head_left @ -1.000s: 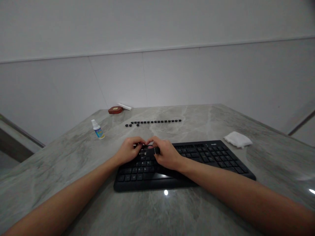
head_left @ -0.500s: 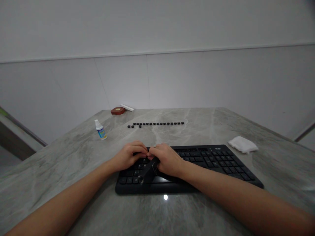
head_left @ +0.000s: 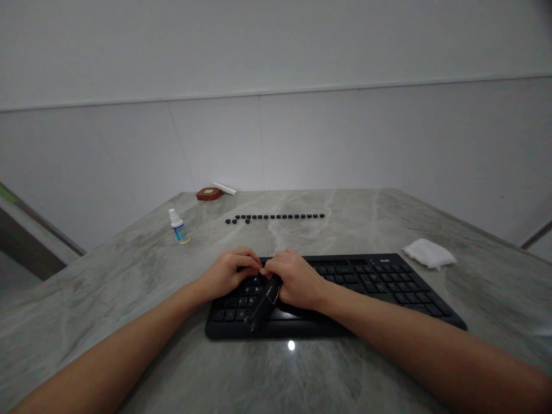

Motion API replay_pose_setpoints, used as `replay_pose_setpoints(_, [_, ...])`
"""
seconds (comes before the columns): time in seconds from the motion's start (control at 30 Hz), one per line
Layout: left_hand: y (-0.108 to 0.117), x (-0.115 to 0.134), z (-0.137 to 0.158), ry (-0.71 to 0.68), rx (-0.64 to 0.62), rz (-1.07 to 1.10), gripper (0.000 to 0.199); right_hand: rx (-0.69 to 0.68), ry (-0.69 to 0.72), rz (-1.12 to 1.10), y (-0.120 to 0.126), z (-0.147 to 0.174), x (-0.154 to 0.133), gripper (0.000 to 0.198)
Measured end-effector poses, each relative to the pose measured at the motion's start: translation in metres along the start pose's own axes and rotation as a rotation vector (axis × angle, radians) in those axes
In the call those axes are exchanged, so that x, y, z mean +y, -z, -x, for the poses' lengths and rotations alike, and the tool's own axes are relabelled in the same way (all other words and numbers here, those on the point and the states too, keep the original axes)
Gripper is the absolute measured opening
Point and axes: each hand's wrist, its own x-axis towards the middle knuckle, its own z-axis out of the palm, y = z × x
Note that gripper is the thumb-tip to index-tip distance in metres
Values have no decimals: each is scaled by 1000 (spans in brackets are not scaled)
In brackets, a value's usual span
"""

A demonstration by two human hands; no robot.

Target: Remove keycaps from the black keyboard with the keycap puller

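A black keyboard lies on the grey marbled table, with both hands over its left half. My right hand is closed around a slim black tool that has a thin wire piece on its side. The tool's near end points down-left toward the keyboard's front edge, and its far end is hidden in my fingers. My left hand rests at the upper left keys, thumb and fingers pinched together. Its fingertips meet those of my right hand, and whatever they hold is too small to make out.
Several black keycaps form a long row beyond the keyboard, with 3 more in front of its left end. A spray bottle stands left. A white cloth lies right. A reddish-brown case and a white strip are at the back.
The tool in my right hand has tilted slightly, showing its wire side more clearly. Both hands stay at the same spot on the keyboard. The whole view has shifted a little.
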Motion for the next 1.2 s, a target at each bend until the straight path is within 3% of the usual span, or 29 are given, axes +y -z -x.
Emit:
replay_pose_setpoints(0.57, [-1,-1,-1,55,33,-59,15,9,-243,-237,-2,-4,5,28])
replay_pose_setpoints(0.73, [-1,-2,-2,81,44,-52,13,54,-380,-385,3,-9,6,16])
replay_pose_setpoints(1.0, [0,0,-2,85,42,-37,13,204,-550,-719,9,-12,12,17])
replay_pose_setpoints(1.2, [-1,1,-2,102,32,-36,13,278,-581,-827,7,-12,16,17])
